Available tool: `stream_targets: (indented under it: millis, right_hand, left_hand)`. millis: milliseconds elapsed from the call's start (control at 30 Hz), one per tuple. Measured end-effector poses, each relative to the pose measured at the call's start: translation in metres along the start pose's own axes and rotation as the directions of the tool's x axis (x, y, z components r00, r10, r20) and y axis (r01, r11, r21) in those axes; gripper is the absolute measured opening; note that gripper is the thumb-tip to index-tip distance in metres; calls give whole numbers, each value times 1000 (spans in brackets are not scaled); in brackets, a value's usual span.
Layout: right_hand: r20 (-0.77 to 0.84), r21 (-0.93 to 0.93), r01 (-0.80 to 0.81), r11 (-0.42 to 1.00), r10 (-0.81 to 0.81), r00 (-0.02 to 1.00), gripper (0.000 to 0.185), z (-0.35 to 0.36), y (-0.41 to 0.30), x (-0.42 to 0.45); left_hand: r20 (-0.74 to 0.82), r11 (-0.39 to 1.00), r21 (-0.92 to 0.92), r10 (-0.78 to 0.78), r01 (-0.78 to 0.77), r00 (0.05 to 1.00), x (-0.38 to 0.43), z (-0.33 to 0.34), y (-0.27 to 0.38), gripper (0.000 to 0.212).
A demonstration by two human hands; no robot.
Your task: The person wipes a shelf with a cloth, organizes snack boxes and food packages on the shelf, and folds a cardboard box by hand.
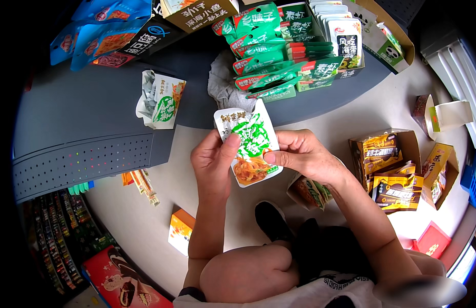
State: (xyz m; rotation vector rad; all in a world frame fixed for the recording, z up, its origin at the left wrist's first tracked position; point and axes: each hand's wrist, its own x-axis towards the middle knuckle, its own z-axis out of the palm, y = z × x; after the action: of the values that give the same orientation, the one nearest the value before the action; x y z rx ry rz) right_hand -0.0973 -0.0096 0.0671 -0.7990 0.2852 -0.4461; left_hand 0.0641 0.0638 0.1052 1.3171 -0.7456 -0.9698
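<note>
A white snack pouch with green lettering and a food picture is held upright between both hands, tilted a little. My left hand pinches its left edge, thumb on the front. My right hand grips the right edge, with the thumb across the front near the food picture. Behind the pouch, a crumpled grey cloth lies on the dark grey shelf, beside rows of green snack pouches. Left of them, a small white carton of silvery packets stands near the shelf's front edge.
Blue pouches and a brown carton sit at the back left of the shelf. White pouches stand at its right. On the floor are a carton of yellow-brown pouches, an orange-and-white box and another open carton.
</note>
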Motion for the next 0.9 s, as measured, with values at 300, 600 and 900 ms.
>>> stream_targets:
  millis: [300, 600, 900]
  right_hand:
    - [-41, -233, 3, 973, -13, 999, 18, -2, 15, 2]
    - [-182, -838, 32, 545, -334, 925, 20, 15, 24, 7]
    - [132, -986, 165, 29, -479, 868, 38, 25, 52, 8]
  left_hand:
    - [108, 999, 40, 11, -16, 994, 5, -21, -17, 19]
    - [65, 961, 270, 49, -65, 997, 4, -33, -32, 51]
    - [-46, 968, 170, -181, 186, 982, -6, -47, -39, 82]
